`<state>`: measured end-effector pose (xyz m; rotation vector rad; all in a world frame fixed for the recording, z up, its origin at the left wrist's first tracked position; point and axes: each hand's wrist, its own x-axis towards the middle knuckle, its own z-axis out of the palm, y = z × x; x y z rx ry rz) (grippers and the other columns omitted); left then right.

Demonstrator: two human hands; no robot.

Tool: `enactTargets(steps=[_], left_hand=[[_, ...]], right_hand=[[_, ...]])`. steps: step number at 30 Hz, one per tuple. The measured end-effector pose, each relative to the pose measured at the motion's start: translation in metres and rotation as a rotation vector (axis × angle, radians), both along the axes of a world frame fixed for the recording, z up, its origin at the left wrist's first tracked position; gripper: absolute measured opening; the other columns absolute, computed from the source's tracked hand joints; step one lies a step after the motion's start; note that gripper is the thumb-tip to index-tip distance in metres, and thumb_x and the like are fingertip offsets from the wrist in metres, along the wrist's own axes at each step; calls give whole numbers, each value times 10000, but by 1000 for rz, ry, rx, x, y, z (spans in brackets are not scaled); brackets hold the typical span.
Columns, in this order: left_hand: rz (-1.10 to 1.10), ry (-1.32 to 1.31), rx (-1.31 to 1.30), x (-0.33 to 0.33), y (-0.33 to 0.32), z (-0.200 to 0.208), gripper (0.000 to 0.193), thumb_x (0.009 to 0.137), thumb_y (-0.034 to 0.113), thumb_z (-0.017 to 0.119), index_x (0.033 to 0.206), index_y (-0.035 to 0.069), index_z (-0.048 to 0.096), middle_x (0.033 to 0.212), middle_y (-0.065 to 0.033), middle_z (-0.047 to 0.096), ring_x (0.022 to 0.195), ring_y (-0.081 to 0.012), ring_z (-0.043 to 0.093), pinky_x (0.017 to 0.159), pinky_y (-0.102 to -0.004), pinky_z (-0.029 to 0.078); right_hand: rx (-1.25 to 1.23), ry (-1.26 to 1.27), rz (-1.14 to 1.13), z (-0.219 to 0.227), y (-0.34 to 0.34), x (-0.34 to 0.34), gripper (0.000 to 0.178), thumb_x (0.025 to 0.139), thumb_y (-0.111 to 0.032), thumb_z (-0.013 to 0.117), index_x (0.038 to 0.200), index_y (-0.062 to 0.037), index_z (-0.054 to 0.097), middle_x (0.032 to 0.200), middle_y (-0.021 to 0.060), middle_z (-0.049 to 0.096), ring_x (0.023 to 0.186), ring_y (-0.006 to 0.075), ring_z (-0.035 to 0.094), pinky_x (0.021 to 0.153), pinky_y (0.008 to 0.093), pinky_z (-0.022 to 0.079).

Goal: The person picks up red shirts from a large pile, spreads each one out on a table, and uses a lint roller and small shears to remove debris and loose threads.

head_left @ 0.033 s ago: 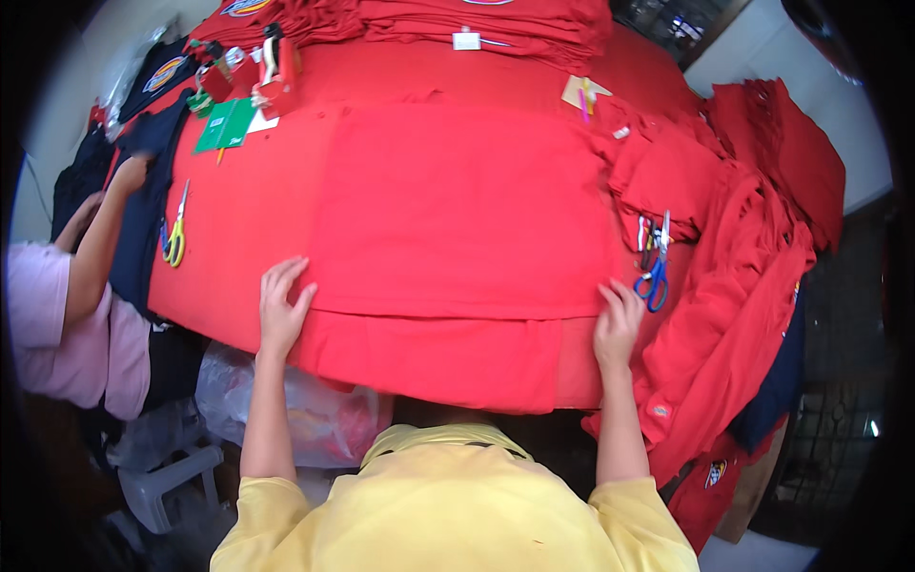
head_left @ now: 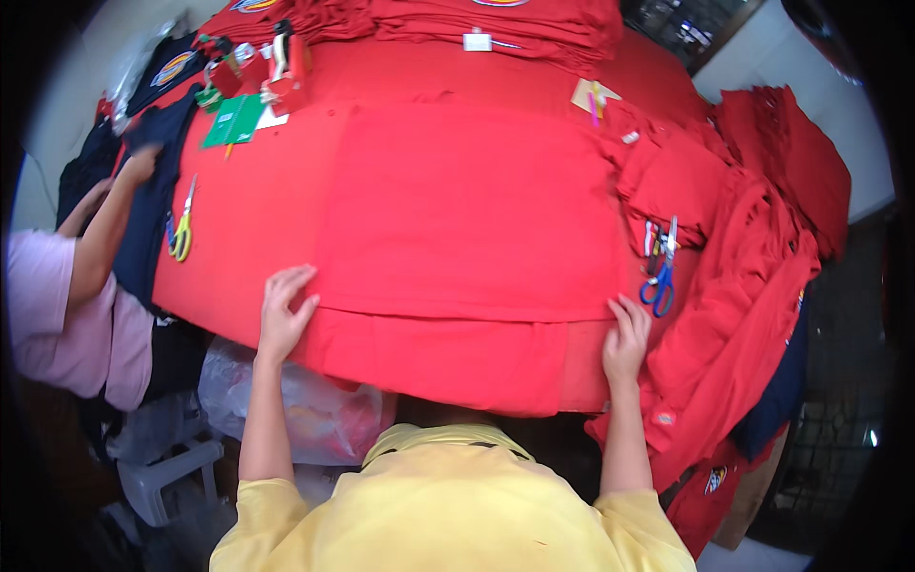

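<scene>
A red garment (head_left: 467, 210) lies spread flat in front of me, its near hem running straight across. Below the hem, another red layer (head_left: 438, 357) of cloth hangs to the table's front edge. At the hem's left corner, my left hand (head_left: 288, 313) has its fingers stretched out, the tips at the cloth's edge. My right hand (head_left: 626, 345) touches the right corner of the hem with spread fingers. Neither hand grips anything. Blue-handled scissors (head_left: 660, 281) lie just beyond my right hand.
Yellow-handled scissors (head_left: 181, 236) lie at left, near a green booklet (head_left: 232, 122) and a red tape dispenser (head_left: 284, 91). Red garments pile up at the right (head_left: 734, 286) and far edge (head_left: 496, 29). A person in pink (head_left: 81, 315) handles dark cloth (head_left: 157, 200) at left.
The whole view has shifted slightly. My hands stay at the two corners of the hem, and the red garment lies as before.
</scene>
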<state>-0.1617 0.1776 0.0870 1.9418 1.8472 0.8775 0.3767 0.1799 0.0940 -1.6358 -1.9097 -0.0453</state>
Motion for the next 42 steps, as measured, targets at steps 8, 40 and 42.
enactTargets(steps=[8,40,42], left_hand=[[29,-90,32,4,31,5,116,865,138,632,937,65,688,1030,-78,644,944,-241,574,815,-368,461],[335,-169,-280,27,63,23,329,966,227,571,738,-10,580,719,9,603,700,-92,500,641,-290,413],[258,-234,-291,30,58,31,236,963,159,564,827,-25,619,791,-15,641,757,-103,557,691,-283,446]], right_hand=[[-67,123,-85,-1,57,19,141,921,-106,573,1002,-36,665,1079,114,642,963,320,567,861,413,444],[-278,83,-465,2,62,7,282,920,-296,616,881,-18,626,800,234,650,788,440,613,694,479,469],[-139,-38,-443,13,61,-6,219,909,-265,626,904,-48,652,835,196,652,828,389,608,750,462,471]])
